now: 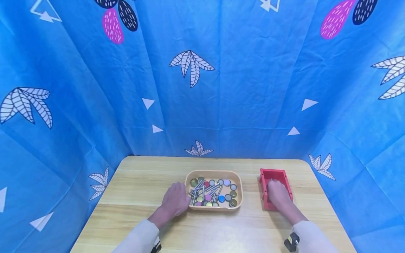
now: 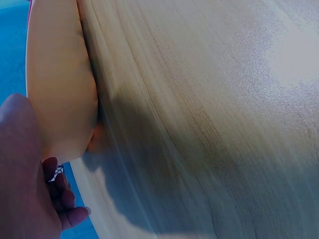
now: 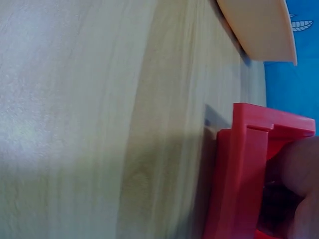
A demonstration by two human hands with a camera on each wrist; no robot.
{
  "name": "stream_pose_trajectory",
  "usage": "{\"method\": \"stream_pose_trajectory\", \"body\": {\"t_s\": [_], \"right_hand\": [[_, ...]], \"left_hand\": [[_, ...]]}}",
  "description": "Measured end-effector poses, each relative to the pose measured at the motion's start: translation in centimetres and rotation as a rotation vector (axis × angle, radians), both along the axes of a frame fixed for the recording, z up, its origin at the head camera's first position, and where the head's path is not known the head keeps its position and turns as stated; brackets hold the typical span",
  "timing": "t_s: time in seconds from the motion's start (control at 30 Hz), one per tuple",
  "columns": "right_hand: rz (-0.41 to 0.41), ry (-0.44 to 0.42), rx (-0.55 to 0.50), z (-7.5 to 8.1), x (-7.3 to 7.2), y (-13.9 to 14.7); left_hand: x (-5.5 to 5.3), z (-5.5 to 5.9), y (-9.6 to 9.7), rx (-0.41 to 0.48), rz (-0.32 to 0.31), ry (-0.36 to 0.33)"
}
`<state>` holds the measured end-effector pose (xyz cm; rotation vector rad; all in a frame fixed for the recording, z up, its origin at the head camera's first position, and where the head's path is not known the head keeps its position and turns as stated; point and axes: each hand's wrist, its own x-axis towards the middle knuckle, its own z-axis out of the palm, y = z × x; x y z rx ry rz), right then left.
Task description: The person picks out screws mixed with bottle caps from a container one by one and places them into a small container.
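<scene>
A beige tray [image 1: 218, 208] holds several bottle caps and a loose pile of metal nails [image 1: 204, 191]. My left hand [image 1: 175, 200] grips the tray at its left end. In the left wrist view, the thumb [image 2: 20, 112] lies at the rim while the other fingers [image 2: 67, 201] curl at the tray's end. My right hand [image 1: 278, 194] reaches down into a red open-topped box [image 1: 288, 186] on the right. In the right wrist view, the red wall [image 3: 244, 174] stands in front of that hand, and its fingertips are hidden inside; I cannot tell what they hold.
Both containers stand on a wooden table [image 1: 215, 232], with a gap between them. Blue patterned cloth [image 1: 240, 105] hangs behind the table and along both sides. Dark wrist devices [image 1: 291, 242] sit over the pale sleeves.
</scene>
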<state>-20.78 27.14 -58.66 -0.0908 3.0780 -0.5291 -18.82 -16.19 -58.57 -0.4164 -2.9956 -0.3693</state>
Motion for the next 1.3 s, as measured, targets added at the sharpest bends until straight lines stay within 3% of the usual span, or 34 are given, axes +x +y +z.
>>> {"method": "stream_pose_trajectory", "body": {"t_s": [0.37,0.67,0.8,1.13,1.3], "right_hand": [[-0.019,0.045,0.048,1.7,-0.1,-0.5],[-0.013,0.226,0.097,2.8,-0.1,-1.3],[-0.036,0.222,0.057,3.7,0.0,-2.0],[0.008,0.281,-0.077,5.3,-0.2,-4.2],[0.069,0.422,-0.080,5.5,-0.8,-5.6]], "left_hand": [[0.0,-0.2,-0.2,0.004,-0.002,0.013],[0.0,-0.4,-0.3,-0.011,-0.005,0.014],[-0.1,-0.4,-0.3,-0.003,0.002,0.007],[0.0,-0.1,-0.2,0.020,-0.004,-0.017],[0.0,0.2,-0.1,0.023,-0.009,-0.014]]}}
